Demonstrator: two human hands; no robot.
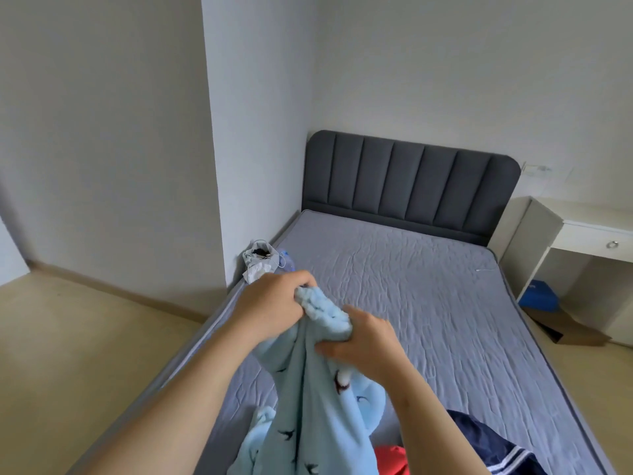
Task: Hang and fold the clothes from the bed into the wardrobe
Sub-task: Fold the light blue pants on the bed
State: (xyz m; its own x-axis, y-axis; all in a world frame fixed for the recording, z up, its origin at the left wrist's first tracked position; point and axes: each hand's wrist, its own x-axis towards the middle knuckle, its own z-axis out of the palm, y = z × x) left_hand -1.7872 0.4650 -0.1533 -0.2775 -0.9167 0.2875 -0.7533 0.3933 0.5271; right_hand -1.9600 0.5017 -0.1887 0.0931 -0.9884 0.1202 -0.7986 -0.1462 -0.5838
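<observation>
Blue fleece garment (308,406), patterned with small dark shapes, hangs above the near end of the bed (428,286), its bunched top edge held up by both hands. The left hand (270,303) curls its fingers tightly round the top of the bunch. The right hand (363,341) pinches the fabric just below it, thumb against fingers. A red garment (390,457) and a dark blue garment (479,437) lie on the bed's near end, beside the hanging fleece.
</observation>
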